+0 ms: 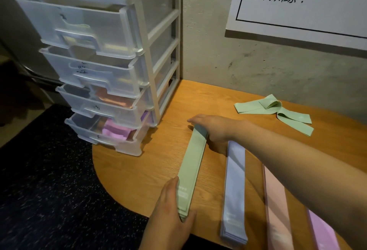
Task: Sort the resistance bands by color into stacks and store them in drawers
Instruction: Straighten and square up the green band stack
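A stack of flat green bands (191, 162) lies lengthwise on the wooden table (139, 170). My left hand (170, 210) grips its near end, thumb on the right edge. My right hand (214, 130) holds its far end, fingers curled over the top. To the right lie a blue stack (235, 190), a peach stack (277, 206) and a purple stack (321, 232), partly hidden by my right forearm. Loose green bands (278, 112) lie crumpled near the wall.
A white plastic drawer unit (111, 55) with several translucent drawers stands at the table's back left; the lower drawers are pulled out, with peach bands (113, 98) and purple bands (117, 132) inside. A paper sign (297, 1) hangs on the concrete wall. Dark floor lies to the left.
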